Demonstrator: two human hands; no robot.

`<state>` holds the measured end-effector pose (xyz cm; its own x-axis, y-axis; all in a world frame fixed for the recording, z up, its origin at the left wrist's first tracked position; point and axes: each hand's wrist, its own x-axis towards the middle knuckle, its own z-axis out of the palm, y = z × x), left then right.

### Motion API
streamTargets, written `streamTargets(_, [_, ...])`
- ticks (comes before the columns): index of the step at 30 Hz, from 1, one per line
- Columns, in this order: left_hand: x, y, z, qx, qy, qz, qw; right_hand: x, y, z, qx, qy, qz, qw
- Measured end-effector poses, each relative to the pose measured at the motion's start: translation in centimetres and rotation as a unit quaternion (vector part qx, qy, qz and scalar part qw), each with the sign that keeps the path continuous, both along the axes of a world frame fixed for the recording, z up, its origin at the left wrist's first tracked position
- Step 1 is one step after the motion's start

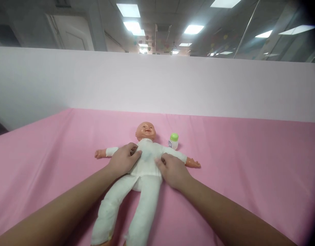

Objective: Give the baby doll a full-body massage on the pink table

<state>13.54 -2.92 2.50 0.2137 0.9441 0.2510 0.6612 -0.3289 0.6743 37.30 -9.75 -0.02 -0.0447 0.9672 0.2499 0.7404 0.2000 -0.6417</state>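
Note:
A baby doll (pixel 146 164) with a cloth body in white and a hard plastic head lies on its back, arms spread to both sides. My left hand (pixel 124 158) is at the side of its chest, just under the doll's arm, with curled fingers and the thumb on the front. On the opposite side, my right hand (pixel 173 169) grips the torso below the other arm, its thumb against the white cloth. Parts of the fingers of both hands are hidden. Beside the doll's head and shoulder stands a small bottle (pixel 174 141) with a green cap and a label.
A pink sheet (pixel 239 171) covers the surface under the doll and shows some soft folds. Behind it runs a low white wall (pixel 173 85). Beyond that are a glass partition, a pale door (pixel 74 32) and lit ceiling panels (pixel 194 29).

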Motion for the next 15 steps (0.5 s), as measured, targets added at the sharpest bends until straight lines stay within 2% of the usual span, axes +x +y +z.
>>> streamTargets(3, [0.6,-0.6,-0.4,-0.049,-0.055,-0.014,0.997,0.1,0.5,-0.3,0.014,0.041,-0.020,0.999])
streamTargets(5, [0.8,-1.1,-0.4,-0.120,-0.141,-0.031,0.982,-0.1,0.5,-0.4,0.013,0.111,0.016,0.994])
streamTargets(7, [0.8,-1.5,-0.2,-0.203,-0.254,-0.043,0.945,-0.6,0.2,-0.6,0.018,0.156,0.063,0.986])
streamTargets(10, [0.7,-2.1,0.2,-0.301,-0.392,-0.083,0.865,-1.5,-0.6,-0.8,0.051,0.123,0.096,0.986])
streamTargets(12, [0.6,-2.3,0.4,-0.348,-0.439,-0.109,0.821,-1.9,-1.4,-0.9,0.094,0.079,0.124,0.985])
streamTargets(15, [0.6,-2.7,0.8,-0.398,-0.481,-0.136,0.770,-2.2,-2.9,-0.2,0.167,0.033,0.234,0.957])
